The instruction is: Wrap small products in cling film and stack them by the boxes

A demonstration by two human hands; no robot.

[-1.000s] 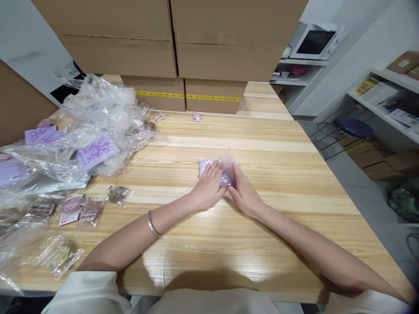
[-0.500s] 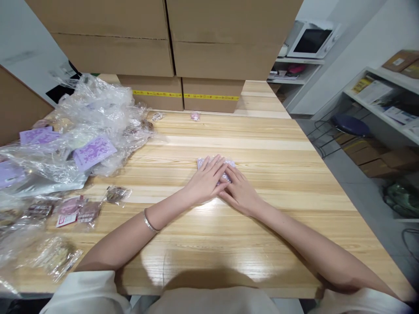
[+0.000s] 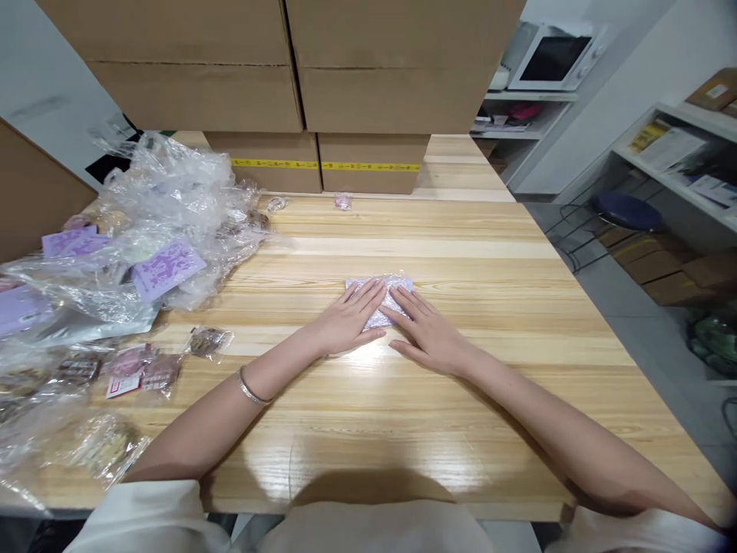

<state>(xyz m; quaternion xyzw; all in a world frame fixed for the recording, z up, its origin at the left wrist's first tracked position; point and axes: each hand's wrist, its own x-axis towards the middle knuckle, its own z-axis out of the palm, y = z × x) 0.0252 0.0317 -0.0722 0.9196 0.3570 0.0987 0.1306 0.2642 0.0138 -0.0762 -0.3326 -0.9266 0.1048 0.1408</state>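
Note:
A purple card in clear plastic wrap (image 3: 382, 313) lies flat on the wooden table in front of me. My left hand (image 3: 350, 318) rests palm down over its left part, fingers stretched out. Over the right part lies my right hand (image 3: 424, 329), also flat with its fingers apart. The card's far edge and a strip between the hands show; the rest is covered by my fingers. A silver bracelet (image 3: 251, 389) circles my left wrist.
Crumpled clear plastic bags (image 3: 178, 184) with purple cards (image 3: 169, 269) heap up at left. Nearer lie small bagged items (image 3: 208, 341). Stacked cardboard boxes (image 3: 368, 100) stand at the back. A small pink packet (image 3: 343, 201) sits before them. A blue stool (image 3: 626, 210) is at right.
The right hand has let go of the raised plastic edge, which now lies down. Both hands pressed together over the card, then slid apart to its two sides.

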